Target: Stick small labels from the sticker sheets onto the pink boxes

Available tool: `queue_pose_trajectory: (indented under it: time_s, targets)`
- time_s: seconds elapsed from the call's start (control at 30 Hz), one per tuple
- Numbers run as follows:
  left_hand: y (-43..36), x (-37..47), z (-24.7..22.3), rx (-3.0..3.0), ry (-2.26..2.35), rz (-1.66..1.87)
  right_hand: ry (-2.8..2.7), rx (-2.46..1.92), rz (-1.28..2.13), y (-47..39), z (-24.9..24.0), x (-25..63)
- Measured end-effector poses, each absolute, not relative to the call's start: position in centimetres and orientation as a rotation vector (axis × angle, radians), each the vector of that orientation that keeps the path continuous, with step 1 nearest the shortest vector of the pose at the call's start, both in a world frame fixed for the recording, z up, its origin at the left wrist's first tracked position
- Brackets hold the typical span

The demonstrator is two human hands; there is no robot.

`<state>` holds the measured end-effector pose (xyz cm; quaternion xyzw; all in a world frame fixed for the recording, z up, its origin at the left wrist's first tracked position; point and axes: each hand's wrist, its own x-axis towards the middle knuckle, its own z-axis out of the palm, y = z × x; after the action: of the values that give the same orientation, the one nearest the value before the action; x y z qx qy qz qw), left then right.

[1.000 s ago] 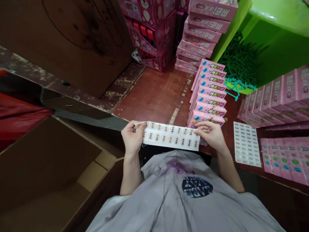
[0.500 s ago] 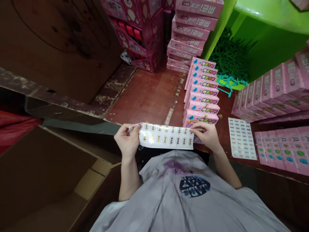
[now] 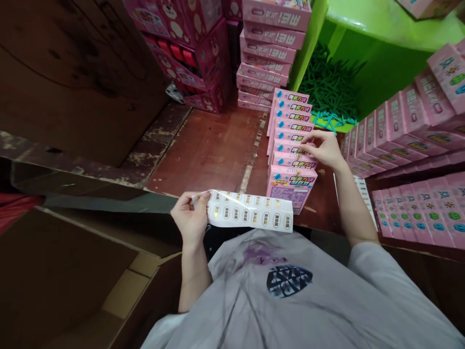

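A white sheet of oval stickers with dark and gold lettering hangs level in front of my shirt. My left hand pinches its left end between thumb and fingers. At its upper right corner one sticker's place is blank. My right hand is over the right side of a row of pink boxes, thumb and fingertips closed at the printed top of one box. The sticker in those fingertips is almost wholly hidden. The boxes stand one behind another, their printed tops showing.
Stacked pink boxes and bear-printed cartons stand at the back. A green bin holds green plastic pieces. More pink boxes line the right, beside another sticker sheet partly behind my forearm. An open cardboard box is lower left.
My right hand has left the sheet's upper right corner and moved up and right to the box row. One sticker is gone from that corner. My left hand still holds the sheet.
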<state>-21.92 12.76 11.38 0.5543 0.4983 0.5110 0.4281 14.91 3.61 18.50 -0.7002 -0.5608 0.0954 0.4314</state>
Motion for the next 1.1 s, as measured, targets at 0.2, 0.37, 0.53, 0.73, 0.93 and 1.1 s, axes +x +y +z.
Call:
queue_pose_trajectory:
  time_s: [0.2,0.37,0.53,0.73,0.93,1.1]
  targets:
    - [12.7,-22.0,11.2,1.376,1.250,1.263,-1.503,-1.800,0.064,4.2,17.0,15.2]
    - [12.8,-21.7,11.6,1.411,1.235,1.323,-1.351,-1.750,-0.169,1.8,19.1,12.0]
    - [13.0,-21.4,11.8,1.432,1.217,1.395,-1.787,-1.575,0.407,-1.8,21.0,5.5]
    - [12.8,-21.2,11.7,1.445,1.186,1.380,-1.628,-1.574,0.721,-1.6,19.6,4.4]
    - [12.5,-21.3,11.7,1.483,1.207,1.371,-1.677,-1.558,0.772,-1.2,19.5,4.3]
    - [12.9,-21.5,11.4,1.463,1.252,1.383,-1.582,-1.365,0.690,-0.2,20.9,6.0]
